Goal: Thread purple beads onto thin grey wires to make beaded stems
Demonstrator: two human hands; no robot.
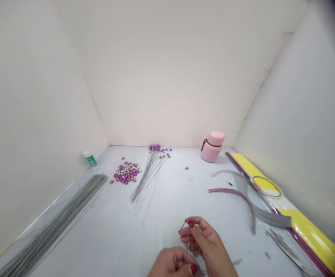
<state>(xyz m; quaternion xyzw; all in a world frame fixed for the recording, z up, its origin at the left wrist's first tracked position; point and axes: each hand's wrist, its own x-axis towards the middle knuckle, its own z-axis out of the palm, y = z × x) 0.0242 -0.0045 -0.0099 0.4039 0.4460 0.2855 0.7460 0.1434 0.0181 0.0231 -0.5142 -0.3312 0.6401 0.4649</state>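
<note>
Between my hands runs a thin grey wire (188,235), seemingly bent near its upper end. The thumb and index finger of my right hand (206,242) pinch it at the top; the other fingers curl below. My left hand (171,263), low at the frame's bottom edge, is closed around the lower part, though its fingers partly hide the grip. Ahead of them lies a bundle of wires (145,175) with purple beads (155,147) at the far ends. A pile of purple, pink and silver beads (127,172) sits to its left.
Along the left wall lies a thick bundle of grey wires (57,219), with a green-and-white glue stick (90,159) beyond. A pink flask (212,146) stands at the back. On the right are curved strips (242,196), a tape ring (267,186), scissors (288,250) and yellow wrapped sheets (308,223).
</note>
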